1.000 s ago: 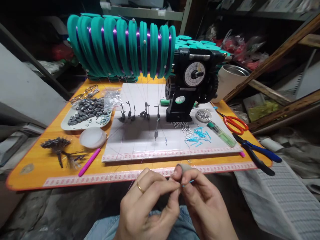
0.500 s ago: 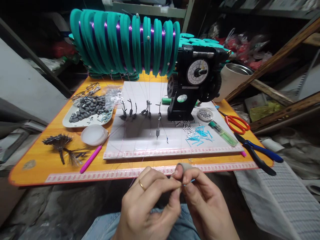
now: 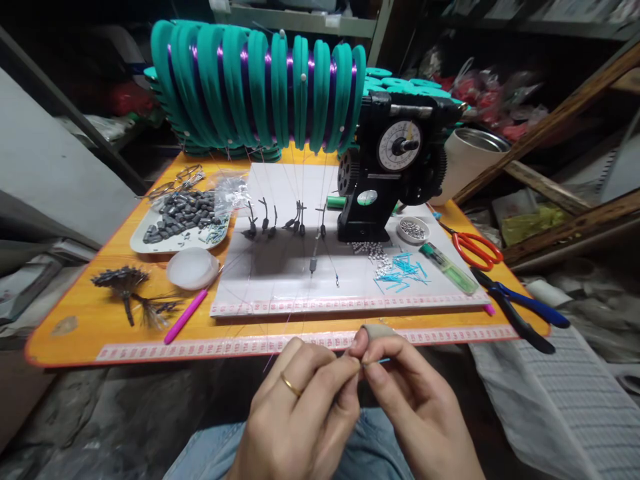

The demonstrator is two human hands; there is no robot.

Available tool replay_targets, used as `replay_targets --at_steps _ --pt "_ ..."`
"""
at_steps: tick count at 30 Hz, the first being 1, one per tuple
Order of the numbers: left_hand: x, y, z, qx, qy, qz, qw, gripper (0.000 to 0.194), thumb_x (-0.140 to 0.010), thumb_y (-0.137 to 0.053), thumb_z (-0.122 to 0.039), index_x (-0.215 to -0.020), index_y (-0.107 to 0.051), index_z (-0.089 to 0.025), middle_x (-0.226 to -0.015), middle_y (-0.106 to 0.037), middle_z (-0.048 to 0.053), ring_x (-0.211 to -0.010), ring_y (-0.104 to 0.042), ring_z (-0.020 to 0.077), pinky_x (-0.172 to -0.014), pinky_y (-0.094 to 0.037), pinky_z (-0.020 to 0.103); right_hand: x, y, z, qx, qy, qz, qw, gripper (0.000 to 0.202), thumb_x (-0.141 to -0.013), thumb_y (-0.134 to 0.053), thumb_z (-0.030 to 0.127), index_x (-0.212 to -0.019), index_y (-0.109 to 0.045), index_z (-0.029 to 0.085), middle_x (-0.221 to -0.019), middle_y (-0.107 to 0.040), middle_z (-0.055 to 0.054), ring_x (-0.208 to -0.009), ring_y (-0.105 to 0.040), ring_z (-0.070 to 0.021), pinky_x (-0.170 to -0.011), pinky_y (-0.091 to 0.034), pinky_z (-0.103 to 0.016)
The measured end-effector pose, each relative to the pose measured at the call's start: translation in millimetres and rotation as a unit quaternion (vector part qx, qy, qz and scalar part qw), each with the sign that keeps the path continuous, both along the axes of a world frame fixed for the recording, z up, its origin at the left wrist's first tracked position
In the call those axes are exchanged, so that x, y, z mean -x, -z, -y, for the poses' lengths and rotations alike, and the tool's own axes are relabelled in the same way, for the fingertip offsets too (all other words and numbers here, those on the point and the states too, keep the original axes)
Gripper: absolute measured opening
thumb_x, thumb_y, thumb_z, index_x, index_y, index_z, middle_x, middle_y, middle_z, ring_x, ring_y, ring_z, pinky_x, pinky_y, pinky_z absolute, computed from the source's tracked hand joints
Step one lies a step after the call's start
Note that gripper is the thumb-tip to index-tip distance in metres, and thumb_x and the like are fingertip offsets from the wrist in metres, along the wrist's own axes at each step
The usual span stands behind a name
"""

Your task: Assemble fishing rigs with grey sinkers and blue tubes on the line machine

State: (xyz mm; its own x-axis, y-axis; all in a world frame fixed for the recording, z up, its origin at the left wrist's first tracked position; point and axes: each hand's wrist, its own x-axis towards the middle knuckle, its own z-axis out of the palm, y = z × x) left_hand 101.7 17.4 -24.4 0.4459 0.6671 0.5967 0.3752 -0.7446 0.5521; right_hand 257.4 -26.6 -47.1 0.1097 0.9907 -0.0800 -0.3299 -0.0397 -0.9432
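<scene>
Just past the table's front edge, my left hand (image 3: 305,407) and my right hand (image 3: 415,393) meet fingertip to fingertip. A thin blue tube (image 3: 384,361) sticks out of my right hand's pinch. My left thumb and index finger are pinched right beside it; what they hold is too small to make out. A grey sleeve (image 3: 376,331) covers one finger between the hands. Purple line (image 3: 273,353) runs down from the table behind my left hand. A ring (image 3: 290,385) is on my left hand.
Teal spools (image 3: 260,87) with purple line hang on a black winding machine (image 3: 367,193). Weighted lines cross a white board (image 3: 280,283). Blue tubes (image 3: 403,270), a green-capped tube (image 3: 447,267), red-handled scissors (image 3: 477,250) and pliers (image 3: 520,310) lie right; a tray (image 3: 145,247) stands left.
The view has shifted slightly, so the table's contents sit a little further right. Both hands keep pinching together; the blue tube shows a little less between the fingers.
</scene>
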Motion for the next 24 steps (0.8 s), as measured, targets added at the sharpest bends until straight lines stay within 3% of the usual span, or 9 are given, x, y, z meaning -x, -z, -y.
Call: replay_targets --at_steps 8,19,24 --pt "3 0.0 -1 -0.013 0.013 -0.026 1.0 0.025 -0.087 -0.06 0.004 -0.105 -0.066 -0.013 -0.082 -0.068 0.006 -0.07 -0.06 0.0156 -0.064 -0.057 0.026 10 -2.3 1 0.032 0.04 -0.041 0.998 0.007 -0.091 -0.073 0.034 -0.088 -0.073 0.028 -0.092 -0.072 0.0 -0.087 -0.069 -0.0131 -0.08 -0.054 -0.017" --pt "2 1.9 -3 -0.018 0.022 -0.025 0.999 0.024 -0.088 -0.06 0.004 -0.106 -0.067 -0.01 -0.084 -0.068 0.007 -0.071 -0.061 0.0162 -0.065 -0.057 0.027 5 0.1 -3 0.003 -0.003 -0.011 1.0 0.008 -0.095 -0.068 0.033 -0.089 -0.071 0.028 -0.09 -0.069 0.001 -0.087 -0.068 -0.0122 -0.081 -0.055 -0.017" --pt "1 1.3 -2 -0.036 0.009 0.01 0.999 0.024 -0.092 -0.056 0.002 -0.108 -0.07 -0.008 -0.078 -0.07 0.007 -0.067 -0.064 0.015 -0.062 -0.06 0.024 3 2.2 -1 0.014 -0.007 0.025 1.0 0.011 -0.095 -0.067 0.034 -0.088 -0.069 0.025 -0.084 -0.068 -0.001 -0.081 -0.066 -0.0156 -0.076 -0.056 -0.022"
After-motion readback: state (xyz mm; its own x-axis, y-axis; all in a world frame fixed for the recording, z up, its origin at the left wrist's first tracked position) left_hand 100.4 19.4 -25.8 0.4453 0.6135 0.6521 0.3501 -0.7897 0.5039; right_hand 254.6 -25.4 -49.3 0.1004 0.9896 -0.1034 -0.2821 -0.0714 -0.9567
